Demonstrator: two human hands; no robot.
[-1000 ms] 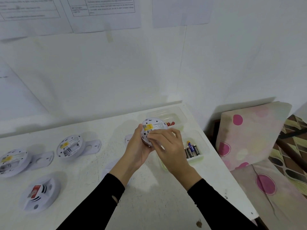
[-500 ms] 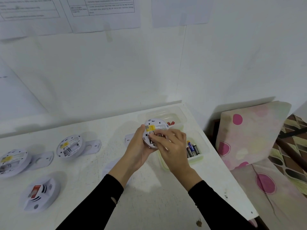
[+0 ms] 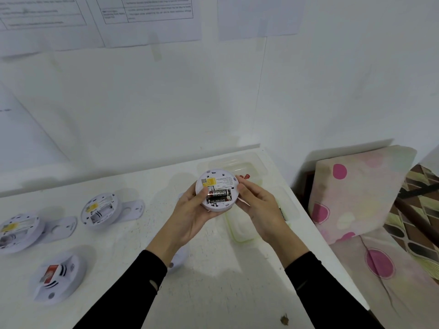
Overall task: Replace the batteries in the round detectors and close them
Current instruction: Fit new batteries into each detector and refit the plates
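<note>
Together, both hands, left hand (image 3: 190,217) and right hand (image 3: 259,210), have fingers clamped on the detector (image 3: 216,189), batteries (image 3: 219,195) showing, above the counter (image 3: 213,269).

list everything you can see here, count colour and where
held detector: 1, white, back up, in both grips
batteries: 2, black, in held detector's bay
open detectors: 2, white, table left, backs up
closed detector: 1, white, red sticker, table front left
mounting plates: 2, white, beside open detectors
plastic tubs: several, clear, table right
table: 1, white
papers: several, white, wall
cushions: 2, pink-spotted, right
left grip: 1 hand, black sleeve, holds held detector
right grip: 1 hand, black sleeve, holds held detector
</note>
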